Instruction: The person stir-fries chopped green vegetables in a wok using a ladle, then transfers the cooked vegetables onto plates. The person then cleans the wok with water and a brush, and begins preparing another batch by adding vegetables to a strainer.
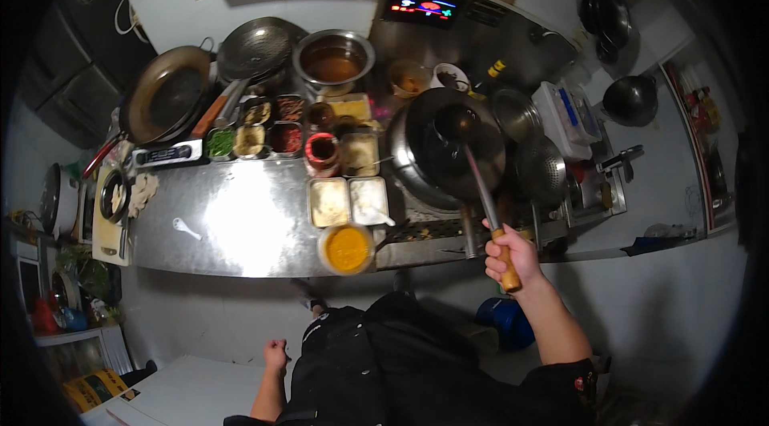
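My right hand point(518, 258) grips the wooden handle of a metal ladle point(459, 124), whose round bowl is over a dark wok point(432, 171) on the stove. Whether the ladle touches the wok I cannot tell. My left hand point(276, 355) hangs low beside my dark apron, below the counter, its fingers curled; nothing shows in it. Left of the wok stand metal tins with chopped green herbs point(221, 142), red chopped seasoning point(285, 139) and pale powders, a red-rimmed jar point(322, 153) of dark sauce and a tub of orange-yellow sauce point(347, 249).
A metal bowl of brown liquid point(333, 59) and a perforated pan point(255, 49) stand at the back. A large worn wok point(168, 95) leans at the left. On the steel counter point(180, 198) lies a white spoon point(187, 228). A perforated strainer point(542, 169) is right of the wok.
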`<action>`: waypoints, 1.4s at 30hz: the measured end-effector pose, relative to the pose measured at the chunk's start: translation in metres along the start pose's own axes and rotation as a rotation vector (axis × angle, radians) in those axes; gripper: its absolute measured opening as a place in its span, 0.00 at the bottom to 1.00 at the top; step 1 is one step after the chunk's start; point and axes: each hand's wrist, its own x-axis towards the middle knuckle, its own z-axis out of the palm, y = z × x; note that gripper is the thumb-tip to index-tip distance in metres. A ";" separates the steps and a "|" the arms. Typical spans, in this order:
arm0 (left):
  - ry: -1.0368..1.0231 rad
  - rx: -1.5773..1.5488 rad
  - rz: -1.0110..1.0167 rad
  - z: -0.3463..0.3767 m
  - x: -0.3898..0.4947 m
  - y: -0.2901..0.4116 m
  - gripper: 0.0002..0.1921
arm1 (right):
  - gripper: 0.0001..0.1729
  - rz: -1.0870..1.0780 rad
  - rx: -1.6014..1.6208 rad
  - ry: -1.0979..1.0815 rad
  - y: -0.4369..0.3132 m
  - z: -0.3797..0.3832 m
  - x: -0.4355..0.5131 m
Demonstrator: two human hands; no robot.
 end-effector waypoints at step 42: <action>-0.365 -0.430 0.217 0.480 -0.251 0.195 0.12 | 0.35 -0.154 -0.086 0.499 0.011 -0.588 0.012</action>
